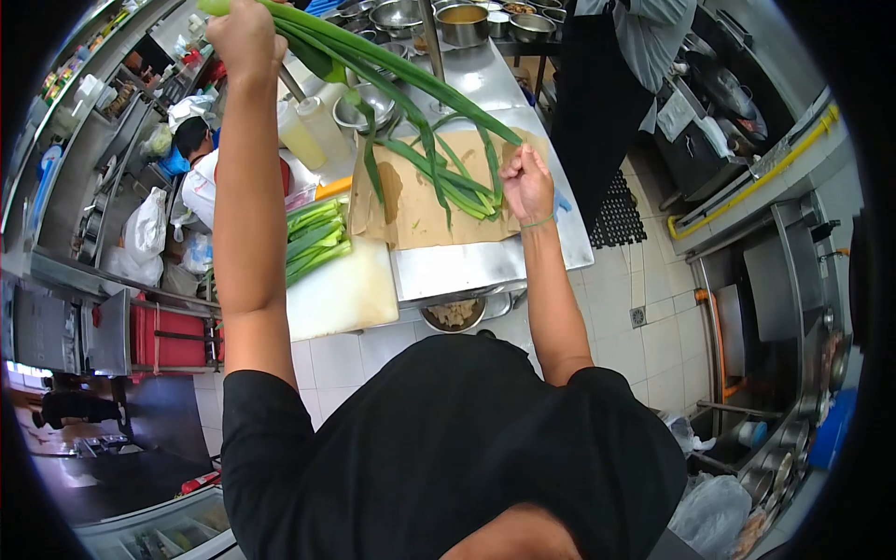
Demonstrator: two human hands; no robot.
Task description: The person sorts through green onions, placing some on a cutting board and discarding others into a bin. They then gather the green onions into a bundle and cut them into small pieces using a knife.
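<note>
At the upper left, my left hand (246,42) is closed around a bunch of long green onions (392,70), raised above the table. Their leaves stretch right and droop toward brown paper (411,191). My right hand (528,187) is pinched at the tip of one long leaf, over the paper's right edge. More green onions (462,191) lie on the paper below. Left of it, cut green stalks (317,238) are piled on a white cutting board (359,289).
Squeeze bottles (301,135) and a metal bowl (366,109) stand behind the board. Pots (462,25) line the table's far end. One person (198,173) is at the left; another in a dark apron (597,93) stands beyond the right edge. Below the table sits a bowl (454,314).
</note>
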